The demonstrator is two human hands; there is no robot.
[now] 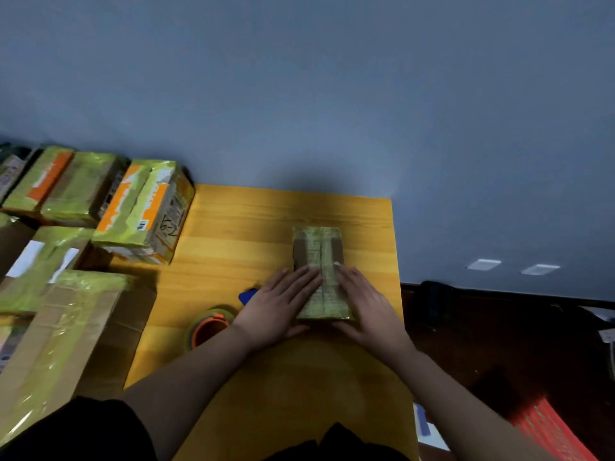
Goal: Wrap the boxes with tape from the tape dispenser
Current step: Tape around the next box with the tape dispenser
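While box (318, 257) lies lengthwise away, left hand (279, 304), right hand (366, 304), straight fingers pressing it

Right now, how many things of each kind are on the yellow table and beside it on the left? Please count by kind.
Box under the hands: 1
Taped boxes stacked on the left, at least partly in view: 6
Tape dispenser: 1
Blue item, partly hidden: 1
Total: 9

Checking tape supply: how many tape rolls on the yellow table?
1. The tape roll on its orange dispenser lies left of the left hand, partly behind the forearm. More may be hidden behind the stacked boxes.
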